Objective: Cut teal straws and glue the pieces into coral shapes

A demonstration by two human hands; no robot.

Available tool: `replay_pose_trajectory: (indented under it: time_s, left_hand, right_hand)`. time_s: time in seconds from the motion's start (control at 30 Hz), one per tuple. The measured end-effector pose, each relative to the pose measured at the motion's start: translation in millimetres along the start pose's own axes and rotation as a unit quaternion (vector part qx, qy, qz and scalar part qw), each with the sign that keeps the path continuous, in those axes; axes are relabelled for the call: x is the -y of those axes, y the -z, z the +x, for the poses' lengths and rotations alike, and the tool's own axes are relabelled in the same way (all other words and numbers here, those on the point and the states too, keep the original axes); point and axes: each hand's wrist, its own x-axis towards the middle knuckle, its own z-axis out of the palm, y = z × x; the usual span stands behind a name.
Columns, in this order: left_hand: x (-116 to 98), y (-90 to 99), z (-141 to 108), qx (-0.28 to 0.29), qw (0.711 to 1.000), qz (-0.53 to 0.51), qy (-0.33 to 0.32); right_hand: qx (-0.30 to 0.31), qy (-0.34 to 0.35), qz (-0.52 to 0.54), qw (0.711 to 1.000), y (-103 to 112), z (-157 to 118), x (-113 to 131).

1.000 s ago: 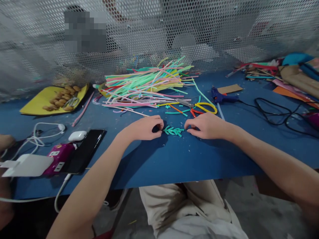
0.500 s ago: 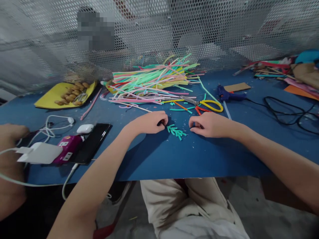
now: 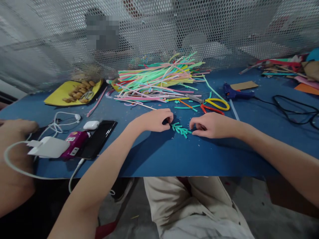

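Observation:
A small green sprig of short fuzzy pipe cleaner pieces [image 3: 181, 130] lies on the blue table [image 3: 154, 159] between my hands. At its left end is my left hand [image 3: 160, 120], its fingers curled and the tips close together; what they pinch, if anything, is hidden. My right hand [image 3: 206, 125] rests at the sprig's right end, thumb and forefinger apart, the thumb tip beside the stem. Just beyond it lie scissors [image 3: 215, 104] with one yellow and one red handle. Loose green and orange pipe cleaner pieces are scattered near their blades.
A pile of coloured pipe cleaners [image 3: 159, 79] lies at the back against a perforated metal screen [image 3: 159, 33]. To the right is a blue glue gun [image 3: 239, 93] with a black cord. A phone [image 3: 99, 139], chargers and a yellow tray [image 3: 56, 94] are left, beside another person's arm [image 3: 15, 149].
My right hand has moved slightly left, up to the sprig's right end. The left hand stays by the other end. The whole view has shifted a little.

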Motion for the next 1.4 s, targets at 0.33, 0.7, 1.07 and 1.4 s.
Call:
replay_pose_trajectory:
  time_s: [0.33, 0.7, 1.07, 1.4]
  left_hand:
    - [-5.3, 2.9, -3.1, 0.002, 0.999, 0.047, 0.004]
    - [-11.8, 3.7, -4.3, -0.005, 0.998, 0.068, 0.009]
    - [-8.4, 10.3, -3.3, -0.03, 0.991, 0.127, 0.035]
    - [-8.9, 9.8, -2.1, -0.163, 0.961, 0.19, 0.116]
  right_hand:
    - [0.006, 0.01, 0.025, 1.0, -4.6, 5.1, -4.2]
    - [-0.017, 0.015, 0.016, 1.0, -8.7, 9.2, -3.9]
    - [0.023, -0.024, -0.04, 0.999, 11.2, -4.4, -16.2]
    - [-0.109, -0.017, -0.056, 0.992, 1.6, 1.3, -12.6]
